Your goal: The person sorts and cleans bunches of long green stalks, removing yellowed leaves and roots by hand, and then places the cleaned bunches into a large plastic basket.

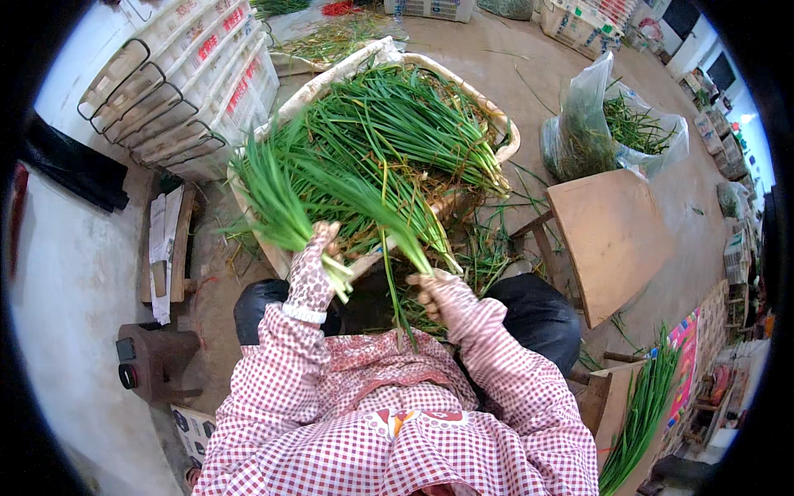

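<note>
My left hand (314, 256), in a spotted glove, is closed around the pale stalk ends of a bunch of chives (277, 202). Its green leaves fan out up and to the left, blurred by motion. On the right, my right hand (440, 296) pinches the pale ends of a thinner bundle of chives (404, 233), whose leaves stretch back toward the left bunch. Both hands are over the near side of a large white tub (506, 136) heaped with chives (405, 107). Some dry, brownish leaves are mixed into the heap.
White crates (198, 74) are stacked at the left. A clear plastic bag of greens (579, 132) stands at the right, near a wooden stool (612, 236). More chives (641, 422) lie at the lower right. Loose leaves litter the floor between my knees.
</note>
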